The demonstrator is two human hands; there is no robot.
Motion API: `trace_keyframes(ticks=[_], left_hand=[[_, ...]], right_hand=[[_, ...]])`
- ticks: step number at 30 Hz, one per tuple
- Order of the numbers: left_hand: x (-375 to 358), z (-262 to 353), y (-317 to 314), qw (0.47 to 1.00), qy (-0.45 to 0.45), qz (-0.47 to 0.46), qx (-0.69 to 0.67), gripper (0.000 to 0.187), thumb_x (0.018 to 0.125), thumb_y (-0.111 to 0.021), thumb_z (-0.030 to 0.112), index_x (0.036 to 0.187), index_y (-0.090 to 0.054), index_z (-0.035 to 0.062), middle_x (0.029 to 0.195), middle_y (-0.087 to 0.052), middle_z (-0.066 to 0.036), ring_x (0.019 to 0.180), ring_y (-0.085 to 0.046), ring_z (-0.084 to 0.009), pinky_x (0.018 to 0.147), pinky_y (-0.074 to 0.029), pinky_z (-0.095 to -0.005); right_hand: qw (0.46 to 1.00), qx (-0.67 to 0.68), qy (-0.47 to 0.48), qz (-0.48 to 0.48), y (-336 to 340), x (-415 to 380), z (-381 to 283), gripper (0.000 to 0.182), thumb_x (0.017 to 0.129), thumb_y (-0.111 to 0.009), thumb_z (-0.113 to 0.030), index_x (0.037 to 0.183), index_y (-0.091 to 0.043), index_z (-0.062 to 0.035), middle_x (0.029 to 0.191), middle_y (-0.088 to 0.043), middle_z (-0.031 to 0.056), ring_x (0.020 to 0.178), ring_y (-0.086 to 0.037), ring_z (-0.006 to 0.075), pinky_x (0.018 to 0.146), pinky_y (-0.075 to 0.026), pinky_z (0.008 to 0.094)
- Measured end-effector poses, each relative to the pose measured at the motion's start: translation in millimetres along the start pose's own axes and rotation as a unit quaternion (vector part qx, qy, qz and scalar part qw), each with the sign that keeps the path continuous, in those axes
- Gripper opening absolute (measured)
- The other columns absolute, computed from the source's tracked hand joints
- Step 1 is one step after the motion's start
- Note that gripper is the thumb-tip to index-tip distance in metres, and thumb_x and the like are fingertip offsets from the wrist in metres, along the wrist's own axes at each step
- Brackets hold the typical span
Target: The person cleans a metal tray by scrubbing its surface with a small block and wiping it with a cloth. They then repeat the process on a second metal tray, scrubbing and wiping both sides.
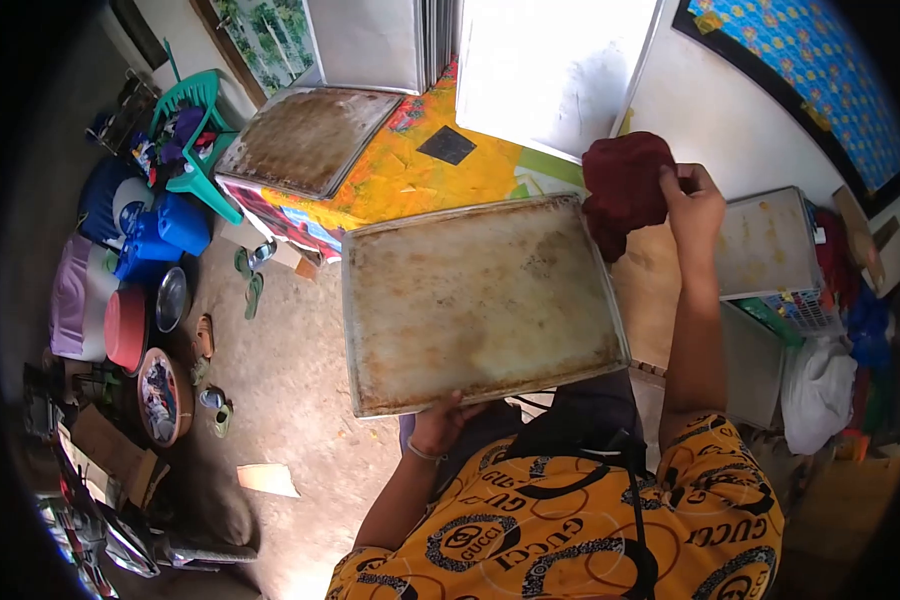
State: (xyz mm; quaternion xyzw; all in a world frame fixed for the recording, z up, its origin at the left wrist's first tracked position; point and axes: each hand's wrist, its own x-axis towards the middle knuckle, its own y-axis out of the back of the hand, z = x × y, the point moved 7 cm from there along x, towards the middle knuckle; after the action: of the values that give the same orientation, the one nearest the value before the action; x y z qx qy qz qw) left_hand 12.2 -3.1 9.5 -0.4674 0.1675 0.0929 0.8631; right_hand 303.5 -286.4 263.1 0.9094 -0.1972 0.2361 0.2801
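A rectangular metal tray (480, 300) with brown stains along its rim and surface is held up in front of the body. My left hand (442, 425) grips its lower edge from beneath, with part of the fingers hidden behind the tray. At the tray's upper right corner, my right hand (692, 195) pinches a dark red cloth (627, 185), which hangs down beside that corner. Another stained tray (308, 140) lies on the table with the yellow patterned cover (410, 165).
Behind the table cover stand upright pale panels (550, 70). On the left are a green chair (195, 130) with clothes, blue containers (160, 235), basins (165, 398) and sandals on the floor. To the right are a tray (765, 240), a basket and a white bag (820, 395).
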Motion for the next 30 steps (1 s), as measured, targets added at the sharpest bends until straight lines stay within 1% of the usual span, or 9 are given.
trace_keyframes(ticks=[1, 4, 7, 13, 16, 18, 20, 26, 30], left_hand=[[-1, 0, -2, 1.000, 0.000, 0.000, 0.003, 0.040, 0.088, -0.052, 0.005, 0.126, -0.041, -0.0002, 0.121, -0.054, -0.016, 0.111, -0.055, -0.0314, 0.093, -0.050, -0.0468], [-1, -2, -4, 1.000, 0.009, -0.004, 0.010, 0.041, 0.088, -0.052, 0.005, 0.127, -0.040, -0.0008, 0.122, -0.053, -0.016, 0.111, -0.055, -0.0321, 0.093, -0.050, -0.0465], [2, -6, -1, 0.999, 0.013, 0.016, 0.032, 0.040, 0.089, -0.052, 0.008, 0.127, -0.040, -0.0010, 0.125, -0.051, -0.018, 0.113, -0.053, -0.0333, 0.096, -0.047, -0.0472], [-45, 6, 25, 0.995, -0.036, 0.049, -0.080, 0.049, 0.094, -0.047, 0.023, 0.135, -0.032, 0.0002, 0.127, -0.047, -0.025, 0.116, -0.049, -0.0394, 0.096, -0.043, -0.0482], [-106, 33, 69, 0.931, -0.164, 0.181, 0.270, 0.054, 0.094, -0.044, 0.019, 0.139, -0.024, -0.0008, 0.132, -0.040, -0.027, 0.116, -0.048, -0.0375, 0.098, -0.041, -0.0445], [-134, 31, 78, 0.734, -0.233, 0.181, 0.612, 0.062, 0.091, -0.048, 0.023, 0.143, -0.020, 0.0013, 0.142, -0.033, -0.021, 0.131, -0.031, -0.0395, 0.108, -0.028, -0.0471], [-138, 4, 102, 0.660, -0.129, 0.112, 0.732, 0.064, 0.090, -0.049, 0.024, 0.143, -0.021, 0.0019, 0.143, -0.032, -0.020, 0.132, -0.029, -0.0390, 0.108, -0.027, -0.0478], [-116, -30, 202, 0.613, 0.339, -0.098, 0.707, 0.068, 0.087, -0.052, 0.026, 0.143, -0.021, 0.0036, 0.144, -0.031, -0.018, 0.135, -0.022, -0.0375, 0.110, -0.022, -0.0497], [-75, -8, 224, 0.586, 0.395, -0.182, 0.684, 0.070, 0.085, -0.055, 0.027, 0.143, -0.022, 0.0047, 0.145, -0.031, -0.017, 0.137, -0.018, -0.0365, 0.110, -0.018, -0.0510]], right_hand=[[0.997, -0.040, 0.069, 0.022, -1, -4, -12, 0.022, 0.074, -0.072, -0.020, 0.077, -0.063, 0.0007, 0.072, -0.063, 0.0139, 0.067, -0.060, 0.0261, 0.066, -0.048, 0.0348], [0.984, -0.012, 0.126, -0.124, -66, -29, 24, 0.043, 0.072, -0.074, -0.025, 0.107, -0.058, -0.0070, 0.104, -0.057, 0.0143, 0.098, -0.056, 0.0293, 0.083, -0.045, 0.0389], [0.915, -0.267, 0.106, -0.285, -141, -100, 69, 0.059, 0.081, -0.055, -0.056, 0.132, -0.047, -0.0264, 0.139, -0.038, 0.0132, 0.132, -0.027, 0.0406, 0.101, -0.021, 0.0667], [0.884, -0.333, 0.120, -0.307, -152, -110, 77, 0.060, 0.084, -0.044, -0.062, 0.135, -0.044, -0.0308, 0.147, -0.029, 0.0069, 0.136, -0.018, 0.0403, 0.101, -0.016, 0.0714], [0.901, -0.297, 0.118, -0.294, -148, -107, 81, 0.061, 0.084, -0.043, -0.063, 0.134, -0.045, -0.0291, 0.148, -0.028, 0.0073, 0.137, -0.017, 0.0408, 0.101, -0.014, 0.0713], [0.903, -0.289, 0.108, -0.297, -144, -108, 80, 0.062, 0.084, -0.043, -0.063, 0.134, -0.047, -0.0268, 0.148, -0.028, 0.0074, 0.137, -0.016, 0.0411, 0.101, -0.013, 0.0716], [0.906, -0.280, 0.109, -0.298, -142, -107, 81, 0.062, 0.084, -0.043, -0.063, 0.133, -0.048, -0.0259, 0.148, -0.029, 0.0074, 0.137, -0.017, 0.0411, 0.101, -0.013, 0.0722], [0.912, -0.267, 0.108, -0.291, -133, -106, 79, 0.060, 0.084, -0.044, -0.062, 0.132, -0.049, -0.0268, 0.147, -0.030, 0.0074, 0.136, -0.018, 0.0404, 0.101, -0.012, 0.0723], [0.904, -0.270, 0.103, -0.315, -134, -105, 81, 0.061, 0.084, -0.044, -0.062, 0.134, -0.047, -0.0276, 0.147, -0.030, 0.0071, 0.137, -0.017, 0.0392, 0.101, -0.011, 0.0719]])
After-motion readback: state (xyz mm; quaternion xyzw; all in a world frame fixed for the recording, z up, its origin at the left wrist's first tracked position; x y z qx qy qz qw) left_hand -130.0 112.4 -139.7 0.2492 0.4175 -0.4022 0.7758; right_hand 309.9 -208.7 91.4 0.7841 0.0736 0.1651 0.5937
